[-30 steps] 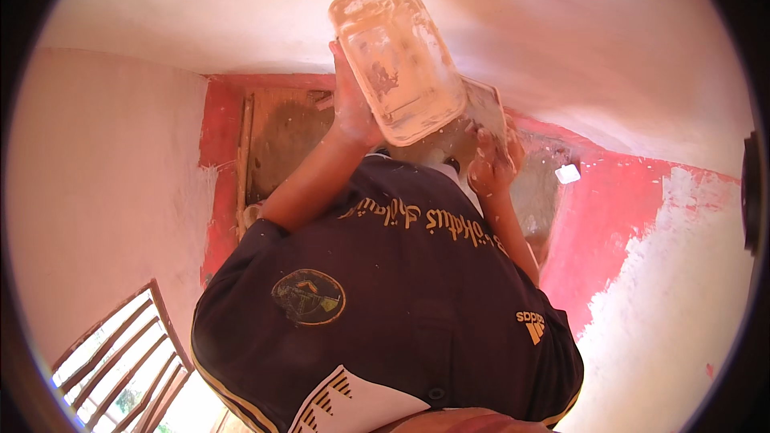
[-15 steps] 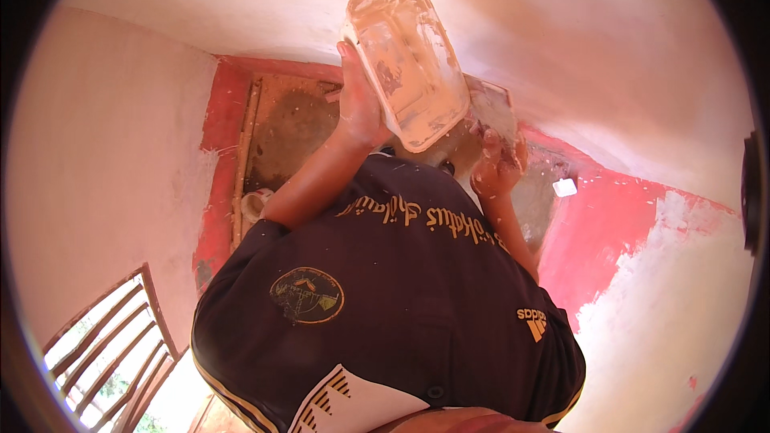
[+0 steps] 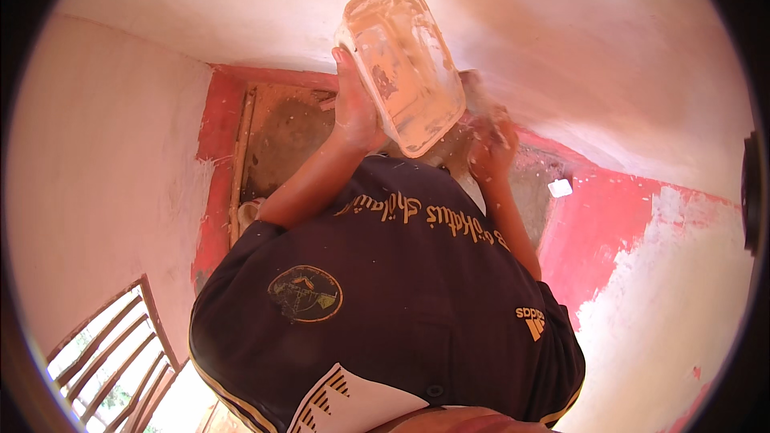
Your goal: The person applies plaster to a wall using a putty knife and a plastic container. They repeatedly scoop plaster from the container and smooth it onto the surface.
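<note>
A rectangular plastic tub [image 3: 405, 64], its inside smeared with pale putty, is held up in front of me with its opening facing me. My left hand [image 3: 355, 104] grips its left side, the thumb along the rim. Just right of the tub is my right hand [image 3: 493, 144], fingers curled round a flat scraper blade [image 3: 475, 90]. The blade is blurred by motion and partly hidden behind the tub's right edge. Whether the blade touches the tub or the wall, I cannot tell.
Ahead rises a wall [image 3: 561, 48] with damp-looking putty patches. A red band [image 3: 220, 112] runs along the wall bottoms round a dirty floor [image 3: 285, 136]. A white piece [image 3: 560, 188] lies at right, a round container [image 3: 249, 212] at left. A barred window [image 3: 120, 353] is lower left.
My right hand and the scraper have moved up and left, closer behind the tub, and the blade now shows less. The tub in my left hand has shifted very slightly left.
</note>
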Demonstrator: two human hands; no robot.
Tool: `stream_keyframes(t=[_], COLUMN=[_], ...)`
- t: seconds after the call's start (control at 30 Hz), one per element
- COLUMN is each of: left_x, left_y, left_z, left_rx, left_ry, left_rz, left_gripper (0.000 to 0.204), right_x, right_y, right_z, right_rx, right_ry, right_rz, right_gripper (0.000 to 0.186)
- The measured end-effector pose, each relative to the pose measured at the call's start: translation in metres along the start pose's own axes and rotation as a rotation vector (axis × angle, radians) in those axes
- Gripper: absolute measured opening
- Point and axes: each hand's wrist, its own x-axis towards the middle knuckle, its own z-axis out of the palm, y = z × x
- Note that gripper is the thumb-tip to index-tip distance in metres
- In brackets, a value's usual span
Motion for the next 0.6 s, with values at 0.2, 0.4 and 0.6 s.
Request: stream_keyframes(t=[0.2,0.4,0.6], left_x=[-0.003,-0.003,-0.004], left_y=[0.013,0.012,0.017], left_z=[-0.012,-0.025,-0.037], left_rx=[-0.033,0.07,-0.027], left_ry=[0.122,0.063,0.077], left_rz=[-0.038,0.048,0.024], left_gripper=[0.089,0.084,0.083], right_x=[-0.003,-0.004,0.0], right_y=[0.002,-0.001,-0.009], right_z=[0.019,0.029,0.041], right_rx=[0.121,0.34,0.068], right_ry=[-0.147,0.056,-0.137], right_rz=[0.007,0.129,0.102], right_gripper=[0.027,0.023,0.014])
